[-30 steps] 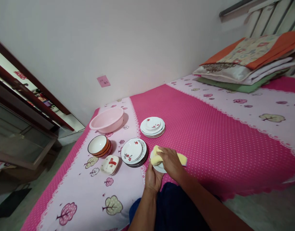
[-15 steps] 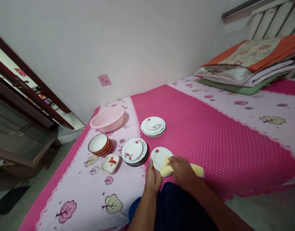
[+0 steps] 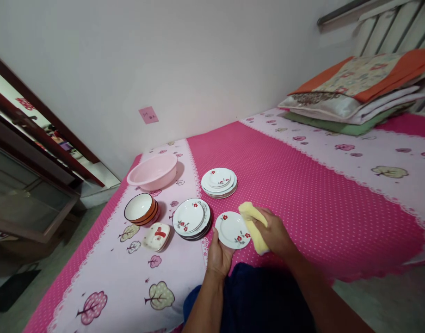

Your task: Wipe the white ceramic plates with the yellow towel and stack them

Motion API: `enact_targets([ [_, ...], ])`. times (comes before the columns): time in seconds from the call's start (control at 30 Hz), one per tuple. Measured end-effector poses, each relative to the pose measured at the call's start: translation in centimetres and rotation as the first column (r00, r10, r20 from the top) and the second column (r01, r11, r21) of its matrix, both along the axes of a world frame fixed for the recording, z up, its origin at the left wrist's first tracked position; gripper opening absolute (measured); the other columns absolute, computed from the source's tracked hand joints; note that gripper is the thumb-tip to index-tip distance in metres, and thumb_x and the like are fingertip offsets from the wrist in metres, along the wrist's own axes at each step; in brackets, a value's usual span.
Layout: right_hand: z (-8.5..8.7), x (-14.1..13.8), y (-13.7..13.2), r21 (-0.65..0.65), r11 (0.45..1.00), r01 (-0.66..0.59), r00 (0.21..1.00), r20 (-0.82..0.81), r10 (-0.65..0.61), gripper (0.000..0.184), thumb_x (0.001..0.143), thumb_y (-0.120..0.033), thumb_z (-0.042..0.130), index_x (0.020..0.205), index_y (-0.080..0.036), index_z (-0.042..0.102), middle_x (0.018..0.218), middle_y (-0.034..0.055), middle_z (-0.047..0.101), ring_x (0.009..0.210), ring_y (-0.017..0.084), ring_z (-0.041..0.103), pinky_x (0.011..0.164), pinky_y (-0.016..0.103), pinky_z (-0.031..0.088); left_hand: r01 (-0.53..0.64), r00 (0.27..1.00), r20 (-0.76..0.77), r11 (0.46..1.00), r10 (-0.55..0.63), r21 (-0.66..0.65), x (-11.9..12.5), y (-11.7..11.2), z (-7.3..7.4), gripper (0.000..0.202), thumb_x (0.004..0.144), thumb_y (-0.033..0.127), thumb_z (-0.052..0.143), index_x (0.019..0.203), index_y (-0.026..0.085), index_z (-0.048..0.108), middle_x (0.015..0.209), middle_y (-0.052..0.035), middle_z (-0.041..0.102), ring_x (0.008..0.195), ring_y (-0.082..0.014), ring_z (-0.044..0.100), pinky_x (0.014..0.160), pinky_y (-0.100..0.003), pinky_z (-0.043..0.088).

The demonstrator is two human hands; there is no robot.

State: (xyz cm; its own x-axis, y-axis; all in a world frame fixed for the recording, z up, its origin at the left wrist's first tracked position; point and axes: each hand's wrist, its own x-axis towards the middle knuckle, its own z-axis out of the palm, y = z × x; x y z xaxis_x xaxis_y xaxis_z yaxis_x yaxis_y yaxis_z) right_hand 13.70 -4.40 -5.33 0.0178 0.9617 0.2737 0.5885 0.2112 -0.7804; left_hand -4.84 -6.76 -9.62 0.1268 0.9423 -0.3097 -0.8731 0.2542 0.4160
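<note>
A small white plate with red flowers rests at the near edge of the pink bed cover. My left hand grips its near rim from below, thumb on the rim. Closed around a folded yellow cloth, my right hand holds it just right of the plate, the cloth's upper end touching the plate's right rim.
Left of the held plate lies a stack of flowered plates, a second stack behind it. Farther left are stacked orange bowls, a small square dish and a pink basin. Folded bedding sits far right.
My right hand swept the yellow cloth across the plate, from its top to its near right, and now off to the plate's right side. The left hand kept its hold.
</note>
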Motion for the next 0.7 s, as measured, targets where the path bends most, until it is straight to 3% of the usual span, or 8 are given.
enact_targets([
  [0.1,-0.6,-0.9,0.8,-0.023,1.0,-0.007,0.994,0.106,0.009,0.042,0.085,-0.014,0.044,0.119,-0.012,0.068,0.119,0.0166,0.07,0.114,0.028,0.062,0.104,0.038,0.045,-0.005,1.0,-0.001,1.0,0.005,0.002,0.1,0.0,0.1,0.052,0.104,0.046,0.041,0.15,0.023,0.049,0.149,-0.0131,0.057,0.143,-0.0308,0.046,0.116,-0.055,0.039],
  [0.3,-0.6,-3.9,2.6,-0.073,0.997,0.003,0.963,0.269,0.016,0.038,0.086,-0.014,0.05,0.118,-0.012,0.07,0.116,0.0198,0.069,0.108,0.033,0.06,0.097,0.044,0.043,-0.005,1.0,-0.011,1.0,0.005,0.008,0.3,0.1,-0.1,0.051,0.105,0.044,0.038,0.15,0.022,0.048,0.148,-0.0136,0.058,0.142,-0.0299,0.048,0.116,-0.054,0.041],
  [0.5,-0.2,-6.6,2.8,-0.055,0.994,-0.093,0.959,0.264,0.104,0.043,0.086,-0.012,0.052,0.125,-0.021,0.069,0.143,0.0102,0.06,0.124,0.031,0.052,0.104,0.042,0.037,-0.015,1.0,-0.02,1.0,0.015,0.022,0.3,0.2,-0.4,0.051,0.104,0.044,0.041,0.148,0.02,0.052,0.144,-0.0129,0.062,0.138,-0.0291,0.053,0.115,-0.05,0.043],
  [0.7,-0.3,-8.4,1.8,-0.044,0.964,-0.263,0.941,0.208,0.266,0.054,0.077,-0.005,0.051,0.123,-0.025,0.072,0.145,0.0053,0.059,0.124,0.027,0.052,0.106,0.04,0.038,-0.041,0.999,-0.024,0.998,0.042,0.04,0.2,0.2,-0.4,0.044,0.106,0.039,0.042,0.143,0.022,0.056,0.131,-0.0103,0.071,0.121,-0.0245,0.066,0.107,-0.042,0.05],
])
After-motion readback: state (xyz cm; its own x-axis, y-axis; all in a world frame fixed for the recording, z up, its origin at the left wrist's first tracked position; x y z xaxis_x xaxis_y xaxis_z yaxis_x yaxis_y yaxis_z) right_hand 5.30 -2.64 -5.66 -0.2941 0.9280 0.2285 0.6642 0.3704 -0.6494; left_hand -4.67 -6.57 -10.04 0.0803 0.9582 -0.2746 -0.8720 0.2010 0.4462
